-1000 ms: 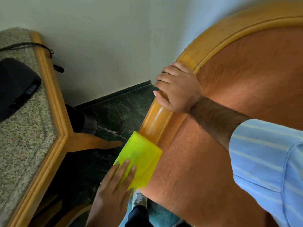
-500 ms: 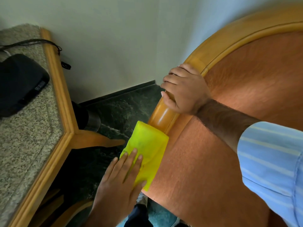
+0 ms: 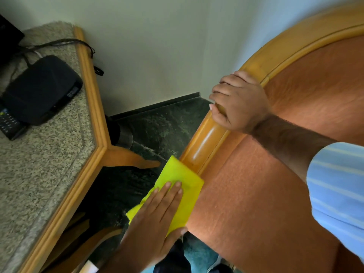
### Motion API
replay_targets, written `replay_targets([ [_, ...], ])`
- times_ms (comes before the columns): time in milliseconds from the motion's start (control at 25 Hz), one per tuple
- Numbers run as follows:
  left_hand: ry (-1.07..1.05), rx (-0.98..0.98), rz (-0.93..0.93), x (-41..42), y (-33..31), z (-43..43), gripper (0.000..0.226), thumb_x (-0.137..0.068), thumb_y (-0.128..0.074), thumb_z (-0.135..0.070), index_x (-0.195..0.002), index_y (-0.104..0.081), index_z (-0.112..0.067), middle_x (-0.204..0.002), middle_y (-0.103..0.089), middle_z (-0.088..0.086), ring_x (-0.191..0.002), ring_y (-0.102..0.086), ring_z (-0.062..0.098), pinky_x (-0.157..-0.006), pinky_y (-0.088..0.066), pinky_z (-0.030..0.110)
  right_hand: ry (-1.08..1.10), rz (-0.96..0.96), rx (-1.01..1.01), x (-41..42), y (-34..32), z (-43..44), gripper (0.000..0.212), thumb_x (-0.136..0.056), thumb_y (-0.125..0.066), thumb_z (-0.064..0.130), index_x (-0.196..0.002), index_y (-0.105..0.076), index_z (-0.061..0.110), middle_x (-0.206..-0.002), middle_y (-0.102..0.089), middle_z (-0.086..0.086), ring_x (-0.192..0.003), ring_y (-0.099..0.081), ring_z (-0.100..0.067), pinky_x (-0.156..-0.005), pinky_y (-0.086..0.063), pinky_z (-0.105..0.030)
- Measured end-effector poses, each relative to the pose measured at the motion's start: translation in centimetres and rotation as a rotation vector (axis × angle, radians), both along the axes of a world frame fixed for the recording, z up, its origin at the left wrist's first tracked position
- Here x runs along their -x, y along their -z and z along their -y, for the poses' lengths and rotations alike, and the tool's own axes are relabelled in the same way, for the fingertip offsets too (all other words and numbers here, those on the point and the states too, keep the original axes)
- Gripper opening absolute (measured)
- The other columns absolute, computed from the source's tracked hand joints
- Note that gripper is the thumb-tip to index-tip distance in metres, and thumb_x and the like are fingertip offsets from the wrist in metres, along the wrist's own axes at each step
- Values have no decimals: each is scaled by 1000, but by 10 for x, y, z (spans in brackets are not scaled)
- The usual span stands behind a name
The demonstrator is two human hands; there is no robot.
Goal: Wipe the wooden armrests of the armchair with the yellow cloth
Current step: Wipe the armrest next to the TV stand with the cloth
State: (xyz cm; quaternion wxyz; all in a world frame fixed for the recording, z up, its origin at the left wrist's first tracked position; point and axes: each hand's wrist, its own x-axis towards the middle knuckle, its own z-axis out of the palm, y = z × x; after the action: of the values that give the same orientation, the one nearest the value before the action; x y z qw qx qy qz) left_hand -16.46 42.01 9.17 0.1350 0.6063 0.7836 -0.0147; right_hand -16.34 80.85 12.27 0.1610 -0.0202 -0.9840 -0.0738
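The curved, glossy light-wood armrest (image 3: 204, 146) of the orange-upholstered armchair (image 3: 275, 194) serves as the landmark. The folded bright yellow cloth (image 3: 183, 180) is laid over the lower end of the armrest, covering the wood there and touching the orange fabric at its inner edge. The left hand (image 3: 157, 219) is pressed flat on the cloth, fingers extended and held together, the thumb spread at the cloth's lower edge; nothing is gripped. Higher along the armrest, apart from the cloth, the right hand (image 3: 238, 101) is closed around the wooden rail, fingers curled over its outer side; a light-blue striped sleeve (image 3: 338, 184) covers the upper forearm. On the outer side of the armrest, across a strip of dark green marbled floor (image 3: 163, 127), a speckled granite-topped table with a wooden border (image 3: 92, 91) is seen, bearing a black rounded box (image 3: 41, 89) with a black cable (image 3: 65, 42).
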Motion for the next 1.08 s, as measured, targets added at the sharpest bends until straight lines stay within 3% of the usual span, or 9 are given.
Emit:
replay_targets([
  [280, -94, -48, -77, 15, 1, -107, 83, -104, -29, -67, -162, -23, -8, -172, -21, 9, -159, -18, 27, -128, -26, 49, 2, -51, -8, 1, 11, -2, 46, -100, -35, 42, -102, -73, 17, -105, -76, -1, -109, -64, -29, -108, -43, -46],
  [560, 28, 1, -15, 5, -7, -1, 84, -103, -32, -68, -163, -21, -10, -174, -15, 5, -160, -18, 27, -120, -29, 49, 39, 80, -5, 2, -1, -2, 50, -100, -32, 45, -111, -72, 17, -112, -75, -1, -116, -61, -28, -112, -39, -47],
  [680, 3, -48, -55, 14, -3, -62, 81, -104, -28, -66, -161, -28, -9, -172, -22, 7, -158, -22, 29, -122, -35, 52, 39, 61, 3, 0, 4, -1, 49, -100, -33, 45, -110, -72, 18, -111, -75, -1, -116, -61, -28, -112, -40, -47],
  [800, -132, -134, 17, 14, -5, -133, 80, -104, -30, -64, -162, -24, -9, -172, -19, 6, -160, -14, 27, -130, -21, 49, 7, -22, -21, 2, 7, -1, 44, -100, -38, 42, -104, -74, 17, -107, -76, -1, -112, -64, -30, -108, -44, -46],
  [880, -110, -126, 23, 7, 0, -112, 80, -104, -28, -64, -162, -21, -9, -173, -16, 6, -161, -11, 26, -130, -20, 49, -4, -22, -25, 2, 6, -4, 46, -101, -36, 43, -104, -74, 17, -106, -76, -2, -111, -65, -30, -108, -45, -46],
  [1080, 14, -28, 0, -9, -3, 34, 86, -100, -38, -69, -163, -23, -12, -174, -16, 3, -159, -23, 27, -123, -25, 48, 14, 2, -11, 2, 3, -3, 49, -101, -34, 44, -110, -73, 16, -110, -76, -3, -115, -64, -29, -111, -42, -47],
])
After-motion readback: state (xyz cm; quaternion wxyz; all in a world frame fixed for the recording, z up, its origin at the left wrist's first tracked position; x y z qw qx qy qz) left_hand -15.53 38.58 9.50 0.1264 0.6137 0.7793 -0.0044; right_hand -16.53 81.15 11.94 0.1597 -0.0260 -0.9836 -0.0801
